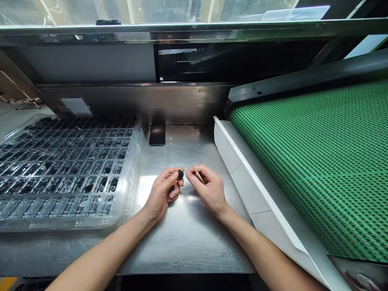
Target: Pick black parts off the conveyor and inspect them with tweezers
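My left hand (162, 190) pinches a small black plastic part (180, 174) between thumb and forefinger. A second dark piece (171, 188) shows partly under its curled fingers. My right hand (209, 186) grips a slim pointed tool (198, 175) with a tan handle and a thin tip. The tool's tip points up and left, a short gap away from the black part. Both hands are over the metal table, close together. Too little of the tool's tip shows to tell whether it is a blade or a pick.
Stacked clear plastic trays (124, 202) with black parts in their pockets stand at left. A black phone (157, 134) lies at the back of the metal table (182, 238). Along the right side run a white guard (260, 202) and a green conveyor belt (321, 153).
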